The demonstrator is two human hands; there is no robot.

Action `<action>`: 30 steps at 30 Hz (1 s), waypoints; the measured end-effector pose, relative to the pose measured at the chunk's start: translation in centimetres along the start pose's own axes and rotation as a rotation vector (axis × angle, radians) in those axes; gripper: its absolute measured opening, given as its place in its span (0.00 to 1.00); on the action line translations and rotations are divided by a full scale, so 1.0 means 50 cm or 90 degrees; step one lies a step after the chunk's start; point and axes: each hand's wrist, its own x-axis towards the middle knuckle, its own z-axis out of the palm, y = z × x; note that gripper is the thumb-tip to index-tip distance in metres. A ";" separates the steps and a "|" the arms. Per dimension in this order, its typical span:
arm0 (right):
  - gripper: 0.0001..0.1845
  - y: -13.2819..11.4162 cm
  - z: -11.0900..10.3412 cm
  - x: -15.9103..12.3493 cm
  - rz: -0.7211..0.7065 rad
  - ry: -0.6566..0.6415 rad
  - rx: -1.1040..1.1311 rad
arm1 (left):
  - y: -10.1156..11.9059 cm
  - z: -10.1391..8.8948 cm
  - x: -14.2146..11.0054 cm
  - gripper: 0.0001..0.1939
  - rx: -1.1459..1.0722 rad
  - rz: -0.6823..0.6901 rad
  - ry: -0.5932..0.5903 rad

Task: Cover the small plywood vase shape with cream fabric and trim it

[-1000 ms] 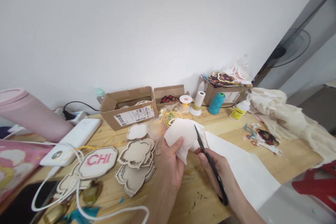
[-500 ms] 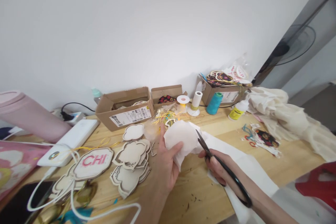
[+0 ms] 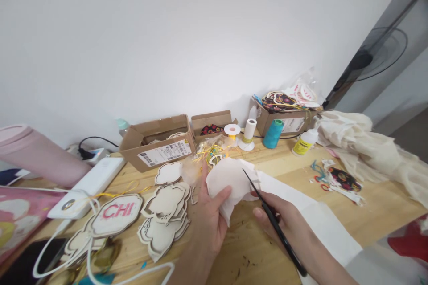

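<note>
My left hand (image 3: 214, 207) grips a rounded piece of white fabric or paper (image 3: 227, 180), thumb pressed on its front. Black scissors (image 3: 272, 220) are in my right hand (image 3: 282, 216), their blades pointing up and left at the right edge of the white piece. Whether the blades are closed on the material I cannot tell. Beneath and to the right, a long white sheet (image 3: 321, 220) runs toward the table's front edge. Left of my left hand lie several scalloped wooden frames (image 3: 163, 202), and beyond them a plaque lettered CHI (image 3: 116, 214).
Cardboard boxes (image 3: 133, 153) line the wall, with a teal thread cone (image 3: 273, 133), white spool (image 3: 249, 130) and yellow-labelled bottle (image 3: 305, 141) nearby. Cream cloth (image 3: 364, 142) is heaped at right. A power bank (image 3: 87, 187), white cable (image 3: 36, 262) and pink tumbler (image 3: 43, 153) occupy the left.
My right hand with the scissors drew back to the right, then returned closer to the white piece. My left hand keeps hold of it, now turned slightly. The view has shifted a little.
</note>
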 end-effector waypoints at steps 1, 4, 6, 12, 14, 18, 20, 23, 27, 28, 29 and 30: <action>0.15 -0.001 -0.001 0.000 -0.003 0.010 -0.035 | 0.000 0.000 0.000 0.43 -0.001 -0.002 -0.001; 0.14 -0.006 -0.003 0.001 -0.013 0.049 -0.107 | 0.000 0.001 -0.001 0.42 -0.009 -0.008 0.002; 0.15 -0.006 -0.001 0.003 -0.023 0.068 -0.117 | 0.001 0.002 -0.002 0.42 -0.013 -0.008 0.008; 0.12 -0.004 0.004 0.008 -0.040 0.063 -0.116 | -0.001 0.001 -0.002 0.41 -0.010 -0.001 0.015; 0.12 -0.003 0.005 0.008 -0.035 0.055 -0.120 | -0.002 0.000 -0.001 0.40 -0.008 0.003 0.014; 0.15 0.002 0.006 0.009 -0.012 0.055 -0.130 | -0.003 0.001 0.001 0.38 -0.001 0.007 0.030; 0.16 0.006 0.006 0.011 -0.004 0.058 -0.137 | -0.002 0.001 0.004 0.38 0.002 0.008 0.037; 0.15 0.008 0.004 0.014 0.001 0.048 -0.143 | -0.004 -0.002 0.009 0.37 0.005 0.021 0.041; 0.15 0.004 0.004 0.017 -0.003 0.049 -0.149 | -0.009 -0.006 0.011 0.38 0.006 0.036 0.036; 0.15 0.002 0.004 0.017 -0.001 0.051 -0.150 | -0.010 -0.006 0.011 0.38 0.006 0.034 0.031; 0.16 0.000 0.004 0.017 0.001 0.051 -0.153 | -0.011 -0.006 0.011 0.39 0.007 0.029 0.027; 0.16 -0.001 0.004 0.017 0.002 0.052 -0.155 | -0.011 -0.007 0.011 0.40 0.007 0.022 0.025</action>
